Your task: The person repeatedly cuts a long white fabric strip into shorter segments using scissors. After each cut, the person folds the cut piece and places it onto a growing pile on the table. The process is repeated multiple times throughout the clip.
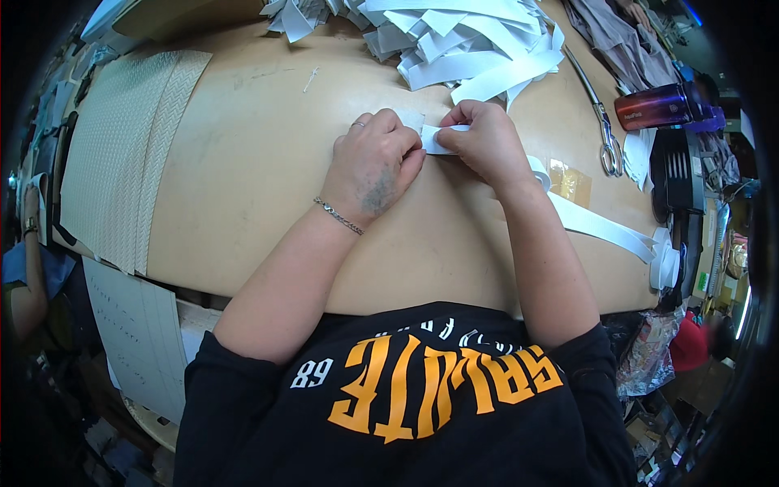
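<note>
My left hand (373,158), fingers curled, presses on a small pale grey piece (412,119) at the middle of the tan table (219,170). Just right of it, my right hand (479,138) pinches a short white strip (432,140) between thumb and fingers, its end close to my left fingertips. Under and beside my right wrist lie a white tape roll (537,170), a clear packet with tan contents (568,180) and a long white band (600,221).
A heap of white strips (462,45) fills the back. Scissors (608,142), a purple bottle (649,105), a black tool (677,170) and rolls (665,264) line the right. Woven sheets (122,162) lie left. Beyond the left edge is another person's arm (28,284).
</note>
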`<state>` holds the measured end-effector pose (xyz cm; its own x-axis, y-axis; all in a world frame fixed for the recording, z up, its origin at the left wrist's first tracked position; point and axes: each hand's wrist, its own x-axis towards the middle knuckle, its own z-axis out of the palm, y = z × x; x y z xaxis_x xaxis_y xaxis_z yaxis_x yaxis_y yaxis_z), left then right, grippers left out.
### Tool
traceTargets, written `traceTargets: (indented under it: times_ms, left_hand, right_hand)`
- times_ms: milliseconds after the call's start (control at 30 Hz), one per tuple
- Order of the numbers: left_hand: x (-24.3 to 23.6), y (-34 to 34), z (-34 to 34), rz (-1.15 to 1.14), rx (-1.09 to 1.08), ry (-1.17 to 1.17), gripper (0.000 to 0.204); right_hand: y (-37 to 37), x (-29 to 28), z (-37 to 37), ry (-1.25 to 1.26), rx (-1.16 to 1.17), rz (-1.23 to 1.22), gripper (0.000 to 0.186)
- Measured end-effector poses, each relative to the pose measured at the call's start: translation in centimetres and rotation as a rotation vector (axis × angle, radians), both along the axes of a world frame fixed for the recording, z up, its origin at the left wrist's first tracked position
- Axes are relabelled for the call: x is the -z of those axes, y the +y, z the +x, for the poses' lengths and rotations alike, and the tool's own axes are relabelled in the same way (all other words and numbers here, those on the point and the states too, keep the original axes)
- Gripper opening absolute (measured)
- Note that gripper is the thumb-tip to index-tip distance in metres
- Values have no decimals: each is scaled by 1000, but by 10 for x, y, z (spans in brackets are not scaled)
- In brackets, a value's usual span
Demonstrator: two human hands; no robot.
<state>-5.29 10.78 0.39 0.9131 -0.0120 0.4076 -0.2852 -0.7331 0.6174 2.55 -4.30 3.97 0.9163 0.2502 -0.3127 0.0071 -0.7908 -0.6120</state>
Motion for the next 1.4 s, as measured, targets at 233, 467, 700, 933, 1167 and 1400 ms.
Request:
traceTargets:
  times_ms: [233,467,700,933,1167,1400]
  left_hand:
    - [0,-1,0,27,-5,4,5]
    - [0,-2,1,34,-9,-3,6]
    - [1,-1,2,36,0,12,5]
    - [-1,2,3,-34,33,61,7]
    - [1,6,5,-259,57,151,8]
    - [3,8,6,-160,84,157,9]
  right_hand:
    - [0,1,-1,-42,-13,-32,22]
    - [1,-2,1,-8,-21,-54,23]
    - [1,1,-4,-130,-48,-62,25]
    - [2,-1,-3,-81,-36,-53,24]
    - [2,-2,-4,-54,-15,-41,24]
    - [1,1,-3,-72,-19,-24,24]
